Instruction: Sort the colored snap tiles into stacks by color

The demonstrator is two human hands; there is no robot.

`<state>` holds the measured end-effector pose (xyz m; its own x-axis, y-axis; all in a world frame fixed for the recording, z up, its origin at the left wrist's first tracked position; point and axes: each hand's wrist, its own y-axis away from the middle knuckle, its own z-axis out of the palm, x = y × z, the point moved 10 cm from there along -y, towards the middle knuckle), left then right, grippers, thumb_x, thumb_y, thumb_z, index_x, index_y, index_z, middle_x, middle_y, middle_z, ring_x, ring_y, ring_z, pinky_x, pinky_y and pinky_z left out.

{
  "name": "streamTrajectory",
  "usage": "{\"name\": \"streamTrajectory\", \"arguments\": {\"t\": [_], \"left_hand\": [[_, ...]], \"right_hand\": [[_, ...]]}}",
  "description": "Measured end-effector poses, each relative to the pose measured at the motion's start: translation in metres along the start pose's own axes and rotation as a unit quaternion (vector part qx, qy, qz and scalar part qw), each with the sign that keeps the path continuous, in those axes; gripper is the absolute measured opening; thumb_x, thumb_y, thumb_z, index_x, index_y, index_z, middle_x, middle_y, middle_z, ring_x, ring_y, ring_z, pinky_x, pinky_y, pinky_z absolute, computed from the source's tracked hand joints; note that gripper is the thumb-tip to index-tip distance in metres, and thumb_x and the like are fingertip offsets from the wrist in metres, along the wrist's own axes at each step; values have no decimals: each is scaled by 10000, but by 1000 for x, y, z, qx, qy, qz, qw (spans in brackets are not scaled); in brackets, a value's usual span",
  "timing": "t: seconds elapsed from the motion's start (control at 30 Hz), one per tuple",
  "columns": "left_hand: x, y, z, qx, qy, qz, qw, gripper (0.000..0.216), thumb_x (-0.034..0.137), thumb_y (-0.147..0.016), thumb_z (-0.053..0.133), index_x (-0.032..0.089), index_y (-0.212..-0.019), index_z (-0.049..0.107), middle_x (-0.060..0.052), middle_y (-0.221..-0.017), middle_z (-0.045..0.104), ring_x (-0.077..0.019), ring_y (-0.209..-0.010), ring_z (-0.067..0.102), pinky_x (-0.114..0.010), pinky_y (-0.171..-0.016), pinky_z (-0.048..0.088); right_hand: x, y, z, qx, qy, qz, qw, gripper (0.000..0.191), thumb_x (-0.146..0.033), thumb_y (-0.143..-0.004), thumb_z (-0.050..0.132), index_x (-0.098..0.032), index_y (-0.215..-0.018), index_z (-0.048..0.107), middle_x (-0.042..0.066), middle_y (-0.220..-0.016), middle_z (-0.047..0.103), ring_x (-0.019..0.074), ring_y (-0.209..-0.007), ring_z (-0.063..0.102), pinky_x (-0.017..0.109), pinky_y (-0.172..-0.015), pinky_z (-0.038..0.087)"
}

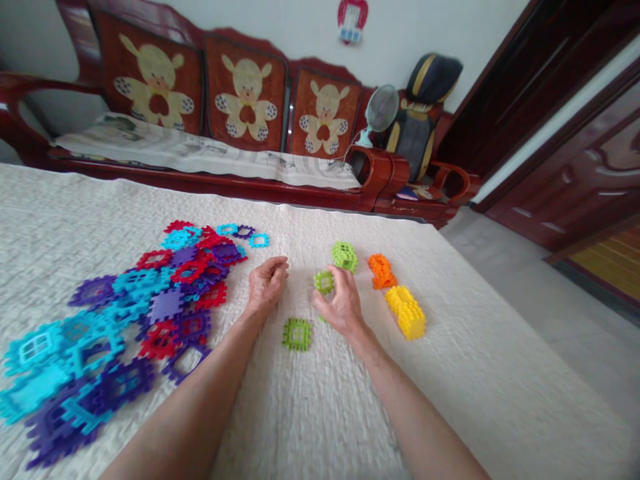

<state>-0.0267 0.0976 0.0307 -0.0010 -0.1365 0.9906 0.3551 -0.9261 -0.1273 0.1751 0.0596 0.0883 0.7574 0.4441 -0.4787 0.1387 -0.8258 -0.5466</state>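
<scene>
right hand [341, 308] pinching a green tile [324, 282] over the bedspread [450, 400]
left hand [267, 285] at its nine o'clock, fingers curled, contents unclear; a loose green piece [297, 334] lies at seven o'clock.

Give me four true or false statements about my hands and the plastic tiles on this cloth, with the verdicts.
1. The right hand holds a green tile. True.
2. The left hand grips a purple tile. False: it is curled, with no purple tile in it.
3. A second green tile lies flat on the cloth between the forearms. True.
4. The yellow block sits in the pile of blue, purple and red tiles. False: it lies apart on the right, beside the orange block.
</scene>
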Motion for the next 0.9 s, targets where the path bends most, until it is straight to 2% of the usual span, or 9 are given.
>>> {"name": "streamTrajectory", "arguments": {"t": [0.13, 0.23, 0.37, 0.6, 0.9], "left_hand": [[-1, 0, -1, 8, 0, -3, 1000, 343, 411, -662, 628, 159, -883, 703, -2, -631, 657, -163, -603, 643, -241, -572, 468], [0, 0, -1, 11, -3, 0, 1000, 344, 415, -658, 626, 159, -875, 703, 1, -618, 649, -163, -596, 641, -242, -569, 462], [-1, 0, -1, 9, 6, -2, 1000, 344, 413, -652, 619, 158, -868, 699, 0, -625, 650, -159, -589, 636, -242, -570, 458], [-4, 0, 0, 6, -3, 1, 1000, 336, 413, -669, 622, 162, -878, 703, 6, -617, 642, -156, -594, 636, -236, -567, 453], [-8, -2, 1, -4, -13, 9, 1000, 331, 408, -691, 612, 168, -898, 707, 3, -620, 650, -157, -602, 640, -241, -580, 455]], "right_hand": [[32, -7, -30, 104, 20, 14, 994, 547, -288, -748, 611, -170, -1264, 471, 138, -1166, 546, 273, -1102, 514, 462, -943, 452], [56, -9, -40, 135, 51, 36, 989, 552, -313, -740, 625, -163, -1252, 485, 138, -1148, 547, 281, -1092, 511, 480, -946, 441], [68, -10, -37, 132, 59, 33, 989, 558, -328, -737, 636, -161, -1249, 492, 135, -1161, 547, 280, -1103, 509, 469, -956, 437], [68, -12, -27, 116, 42, 36, 992, 558, -300, -745, 615, -173, -1267, 465, 133, -1178, 521, 273, -1116, 502, 451, -949, 450], [64, -15, -27, 116, 81, 34, 989, 534, -317, -739, 620, -185, -1238, 481, 124, -1140, 523, 285, -1106, 498, 471, -963, 431]]}}
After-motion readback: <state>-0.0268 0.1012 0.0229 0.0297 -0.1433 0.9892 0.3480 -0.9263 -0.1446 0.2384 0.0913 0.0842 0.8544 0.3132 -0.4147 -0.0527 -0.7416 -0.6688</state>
